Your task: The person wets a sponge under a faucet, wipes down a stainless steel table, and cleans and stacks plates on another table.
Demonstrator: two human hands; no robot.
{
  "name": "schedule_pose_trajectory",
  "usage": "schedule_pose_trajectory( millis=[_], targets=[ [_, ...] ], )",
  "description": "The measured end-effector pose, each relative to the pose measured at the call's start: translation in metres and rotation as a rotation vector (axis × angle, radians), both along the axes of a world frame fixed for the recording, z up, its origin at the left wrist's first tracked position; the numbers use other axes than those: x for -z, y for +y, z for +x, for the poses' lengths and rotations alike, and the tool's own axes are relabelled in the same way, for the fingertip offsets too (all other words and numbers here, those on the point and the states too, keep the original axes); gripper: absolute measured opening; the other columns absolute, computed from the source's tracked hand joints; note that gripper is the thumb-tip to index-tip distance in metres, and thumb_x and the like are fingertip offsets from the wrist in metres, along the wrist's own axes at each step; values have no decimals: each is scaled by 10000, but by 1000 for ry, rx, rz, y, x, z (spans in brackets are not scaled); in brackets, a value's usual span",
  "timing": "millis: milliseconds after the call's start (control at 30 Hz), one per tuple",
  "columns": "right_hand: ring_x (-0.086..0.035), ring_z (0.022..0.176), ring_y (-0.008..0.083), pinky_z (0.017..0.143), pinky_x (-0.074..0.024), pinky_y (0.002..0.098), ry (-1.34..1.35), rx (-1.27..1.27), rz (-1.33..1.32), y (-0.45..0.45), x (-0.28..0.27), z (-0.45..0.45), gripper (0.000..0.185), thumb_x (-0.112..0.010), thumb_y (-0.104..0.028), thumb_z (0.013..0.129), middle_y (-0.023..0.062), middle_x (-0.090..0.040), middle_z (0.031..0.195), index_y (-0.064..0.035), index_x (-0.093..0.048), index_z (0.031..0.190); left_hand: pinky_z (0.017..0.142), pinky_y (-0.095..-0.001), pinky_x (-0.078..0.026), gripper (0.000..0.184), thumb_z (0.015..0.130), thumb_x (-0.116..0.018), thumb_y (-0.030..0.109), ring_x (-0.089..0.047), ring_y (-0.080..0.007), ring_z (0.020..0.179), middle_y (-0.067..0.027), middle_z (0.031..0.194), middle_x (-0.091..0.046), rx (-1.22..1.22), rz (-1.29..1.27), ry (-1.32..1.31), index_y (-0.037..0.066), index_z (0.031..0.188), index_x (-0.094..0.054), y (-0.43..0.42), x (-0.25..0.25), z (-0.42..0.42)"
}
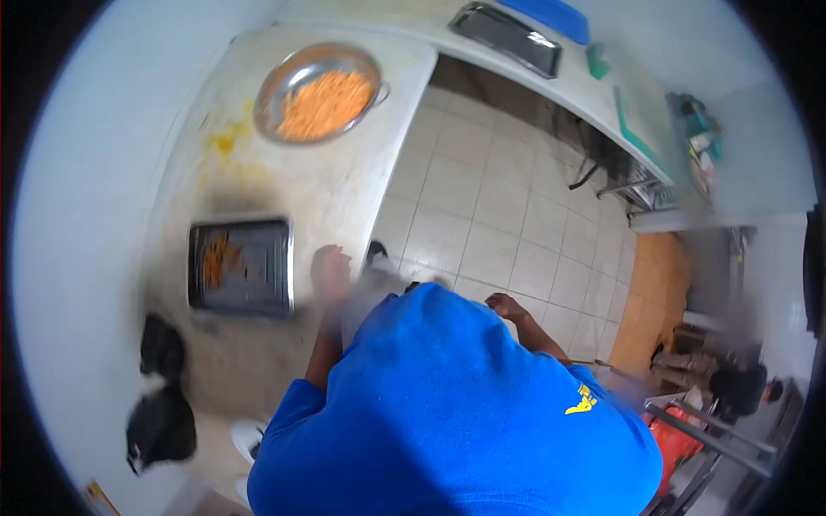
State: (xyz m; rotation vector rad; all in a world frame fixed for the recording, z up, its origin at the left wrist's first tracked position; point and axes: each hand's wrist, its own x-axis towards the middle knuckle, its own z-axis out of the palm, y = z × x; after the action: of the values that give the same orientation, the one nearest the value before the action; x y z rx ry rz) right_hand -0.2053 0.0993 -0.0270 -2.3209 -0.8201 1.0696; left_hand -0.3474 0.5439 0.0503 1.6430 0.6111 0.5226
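My left hand point(334, 273) is over the table's edge, smeared by motion, its fingers apart and nothing visible in it. Closest to it is a dark rectangular tray point(268, 262) with a small heap of brown-orange food bits point(220, 260) at one side. Away from the table, beside my blue shirt, my right hand point(506, 305) hangs over the tiled floor with its fingers curled in. I see nothing in that hand. Farther along the table stands a round metal bowl point(274, 79) holding orange shredded food point(327, 105).
Yellow stains mark the pale table point(344, 181). Black bags point(162, 428) lie at its near left. Another metal tray point(506, 39) and a blue board point(551, 15) rest on the far counter. At right are a metal rack point(714, 434) and a person point(738, 387).
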Motion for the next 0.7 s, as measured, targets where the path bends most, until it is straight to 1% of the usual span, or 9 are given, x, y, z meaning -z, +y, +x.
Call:
schedule_pose_trajectory(
  millis=[67,133,200,300,333,500,533,600,700],
  targets=[
    [-586,813,200,695,-478,314,350,598,-222,6,-6,42,223,-533,-201,794,125,-615,866,-34,-603,925,671,-227,-433,242,860,-438,-1,-521,-101,775,-51,845,-550,54,-157,-17,8,1101,-457,22,-14,66],
    [-574,784,171,628,-460,292,58,361,288,-45,76,80,280,-517,-275,825,75,-608,907,-39,-582,961,692,-233,-441,245,859,-464,20,-530,-104,796,-52,865,-557,206,83,36,2,1103,-454,47,-14,130],
    [-573,809,175,659,-466,301,276,1046,271,24,-22,98,318,-569,-336,823,84,-600,897,-47,-577,957,701,-231,-442,238,860,-477,35,-533,-102,799,-50,876,-560,294,12,28,8,1096,-463,50,-45,188],
    [-575,771,168,614,-453,278,420,1021,711,38,-17,118,332,-568,-346,834,56,-602,884,-47,-566,977,725,-242,-445,210,867,-489,72,-542,-106,804,-48,880,-568,366,24,115,24,1071,-489,53,-51,261],
    [-572,788,184,610,-444,291,447,1057,371,54,-39,130,287,-550,-299,847,49,-607,881,-39,-575,966,729,-246,-445,200,868,-490,81,-544,-111,803,-48,882,-573,358,37,106,26,1060,-499,45,-56,278],
    [-578,775,168,592,-459,291,220,182,-28,29,-32,209,205,-499,-201,835,53,-616,887,-65,-588,960,716,-276,-450,182,851,-521,141,-573,-158,799,-75,881,-604,108,63,287,46,1004,-546,-7,-45,271],
    [-579,772,160,591,-463,285,459,179,-350,12,13,241,202,-506,-191,826,59,-617,884,-66,-588,963,703,-280,-454,181,846,-530,158,-584,-168,793,-83,872,-607,2,57,365,56,994,-555,-22,-47,253],
    [-578,796,170,621,-467,302,687,117,-386,10,-13,310,201,-516,-174,813,60,-616,885,-69,-584,970,720,-277,-456,209,856,-511,140,-573,-163,814,-93,915,-599,-93,-42,495,29,1032,-532,-49,-48,206],
    [-575,773,167,614,-471,315,512,-241,-364,3,45,408,213,-527,-224,817,41,-607,872,-81,-576,967,713,-278,-465,227,864,-494,137,-570,-162,821,-103,944,-589,-476,-225,558,14,1053,-519,-111,-33,109]
  ],
)
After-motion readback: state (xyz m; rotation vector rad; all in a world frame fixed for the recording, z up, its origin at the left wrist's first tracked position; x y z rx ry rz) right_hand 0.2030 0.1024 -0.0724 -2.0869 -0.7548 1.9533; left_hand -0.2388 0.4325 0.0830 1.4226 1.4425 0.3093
